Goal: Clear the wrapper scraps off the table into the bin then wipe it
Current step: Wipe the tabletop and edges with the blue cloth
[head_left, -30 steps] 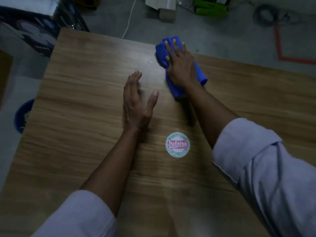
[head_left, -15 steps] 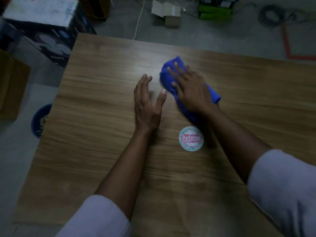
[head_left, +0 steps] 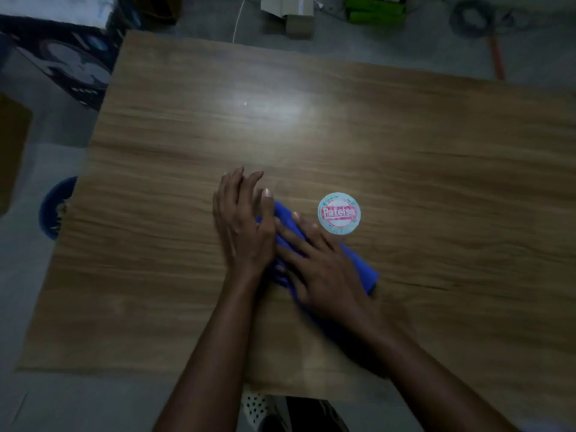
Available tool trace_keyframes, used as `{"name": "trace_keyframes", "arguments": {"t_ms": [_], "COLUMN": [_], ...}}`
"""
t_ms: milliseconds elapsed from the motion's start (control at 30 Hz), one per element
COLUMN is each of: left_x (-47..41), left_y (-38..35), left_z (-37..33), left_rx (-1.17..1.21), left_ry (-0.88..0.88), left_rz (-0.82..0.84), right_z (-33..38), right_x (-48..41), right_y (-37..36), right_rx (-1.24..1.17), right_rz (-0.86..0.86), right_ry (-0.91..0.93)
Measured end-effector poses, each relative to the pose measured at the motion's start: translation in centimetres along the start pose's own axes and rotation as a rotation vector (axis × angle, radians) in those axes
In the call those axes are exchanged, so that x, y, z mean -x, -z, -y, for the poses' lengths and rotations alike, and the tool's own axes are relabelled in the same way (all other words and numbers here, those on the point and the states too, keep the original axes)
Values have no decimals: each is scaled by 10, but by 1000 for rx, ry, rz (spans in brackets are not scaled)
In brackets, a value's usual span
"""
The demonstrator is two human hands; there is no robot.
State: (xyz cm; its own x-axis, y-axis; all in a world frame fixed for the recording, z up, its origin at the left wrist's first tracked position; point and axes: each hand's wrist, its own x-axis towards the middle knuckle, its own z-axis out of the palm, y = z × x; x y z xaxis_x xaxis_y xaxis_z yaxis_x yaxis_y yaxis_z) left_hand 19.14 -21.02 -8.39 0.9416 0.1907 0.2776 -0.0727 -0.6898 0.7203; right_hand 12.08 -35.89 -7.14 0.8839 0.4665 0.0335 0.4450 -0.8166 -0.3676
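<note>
Wiping step in hand. The blue cloth (head_left: 361, 266) is pressed to the table (head_left: 156, 275) near its middle by the right hand (head_left: 324, 269), fingers straight and spread, just beside a round label (head_left: 339, 213). The left hand (head_left: 243, 226) is laid open beside it, nothing held. No scraps are seen; a pale speck farther out may be glare. Next, the far areas are to be covered with even pressure.
</note>
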Motion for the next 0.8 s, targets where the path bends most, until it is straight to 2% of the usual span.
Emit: {"name": "trace_keyframes", "arguments": {"t_ms": [67,100,233,300,367,433,533,633,700,800], "left_x": [12,18,38,46,55,63,82,98,109,120], "left_y": [3,6,25,37,48,55,69,78,82,86], "left_z": [1,1,4,7,8,8,11,19,26,32], "left_rx": [-26,-23,27,46,42,-1,-63,-87,-84,-62], "left_ry": [4,8,19,41,54,17,-86,-141,-145,-70], "left_rz": [6,15,-31,-80,-98,-79,-38,7,18,-17], "right_z": [-20,-30,-73,-75,-53,-13,55,68,43,-3], "right_x": [-16,-30,-92,-107,-107,-83,-3,63,66,21], "right_y": [2,3,21,26,15,-3,-24,-25,-20,-10], "right_rx": [45,70,124,96,85,69,-5,-26,17,111], "right_rz": [-26,-51,-150,-176,-182,-178,-83,-31,-31,-99], "right_ry": [-1,-60,-431,-550,-514,-337,-85,73,48,-159]}}
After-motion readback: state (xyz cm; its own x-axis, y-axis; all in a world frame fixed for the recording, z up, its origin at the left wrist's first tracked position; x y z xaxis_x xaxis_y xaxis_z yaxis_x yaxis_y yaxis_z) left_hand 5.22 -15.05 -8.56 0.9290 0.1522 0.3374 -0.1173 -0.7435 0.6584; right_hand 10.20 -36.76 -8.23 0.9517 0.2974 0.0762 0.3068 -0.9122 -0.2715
